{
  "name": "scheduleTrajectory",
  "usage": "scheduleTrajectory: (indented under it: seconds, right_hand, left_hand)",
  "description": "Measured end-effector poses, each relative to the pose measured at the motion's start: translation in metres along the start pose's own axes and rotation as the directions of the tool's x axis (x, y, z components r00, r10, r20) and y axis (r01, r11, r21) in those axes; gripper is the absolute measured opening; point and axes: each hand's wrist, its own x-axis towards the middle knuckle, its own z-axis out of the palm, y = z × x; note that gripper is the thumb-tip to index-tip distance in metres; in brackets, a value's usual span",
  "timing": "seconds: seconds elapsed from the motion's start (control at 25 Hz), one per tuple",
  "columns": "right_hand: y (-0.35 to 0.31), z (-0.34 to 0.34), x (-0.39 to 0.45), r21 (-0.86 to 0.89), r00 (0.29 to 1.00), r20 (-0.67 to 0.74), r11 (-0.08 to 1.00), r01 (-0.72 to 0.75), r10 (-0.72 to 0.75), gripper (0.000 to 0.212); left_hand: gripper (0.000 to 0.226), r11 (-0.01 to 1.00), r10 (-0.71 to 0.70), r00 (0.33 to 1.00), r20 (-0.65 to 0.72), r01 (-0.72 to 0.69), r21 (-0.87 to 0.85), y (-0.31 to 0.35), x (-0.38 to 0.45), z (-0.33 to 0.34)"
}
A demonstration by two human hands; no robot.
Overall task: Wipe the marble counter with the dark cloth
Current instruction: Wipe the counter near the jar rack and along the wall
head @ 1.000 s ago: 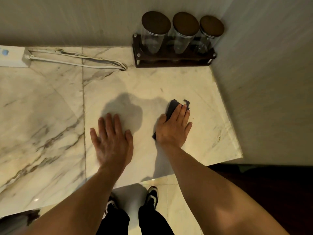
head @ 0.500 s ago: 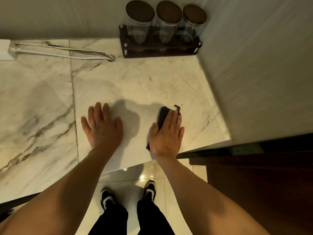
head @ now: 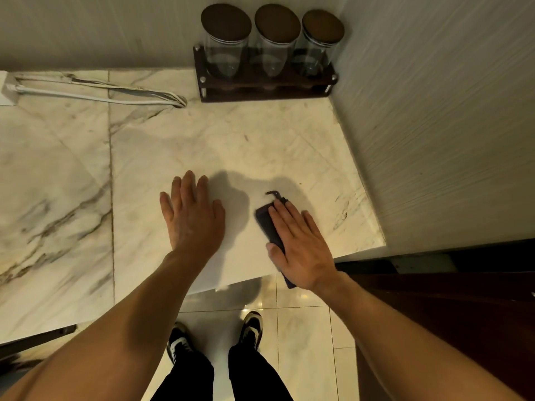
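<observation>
The dark cloth [head: 267, 225] lies folded on the white veined marble counter [head: 231, 146], near its front edge. My right hand [head: 301, 247] presses flat on top of the cloth, fingers spread and pointing up-left; most of the cloth is hidden under the palm, and a corner sticks out past the counter's edge by my wrist. A small loop tag shows beyond my fingertips. My left hand [head: 192, 215] rests flat on the marble to the left of the cloth, fingers apart, holding nothing.
A dark wooden rack [head: 265, 85] with three lidded glass jars stands in the back right corner. White cables [head: 101, 94] run along the back from a white box at the left. A textured wall [head: 434, 125] bounds the counter's right side. Tiled floor and my shoes lie below.
My right hand has slid the cloth back toward the counter's front edge and turned its fingers more to the left. My left hand stays flat in nearly the same spot.
</observation>
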Motion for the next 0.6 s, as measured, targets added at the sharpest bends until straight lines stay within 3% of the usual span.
scheduleTrajectory:
  seconds: [0.32, 0.6]
  right_hand:
    - [0.048, -0.013, 0.017, -0.090, 0.932, 0.165, 0.936, 0.340, -0.323, 0.068]
    - [0.073, -0.021, 0.054, -0.105, 0.893, 0.208, 0.898, 0.426, -0.399, 0.070]
  left_hand:
    - [0.057, 1.000, 0.003, 1.000, 0.018, -0.003, -0.002, 0.029, 0.011, 0.017]
    - [0.061, 0.996, -0.010, 0.999, 0.034, 0.007, 0.089, 0.033, 0.007, 0.025]
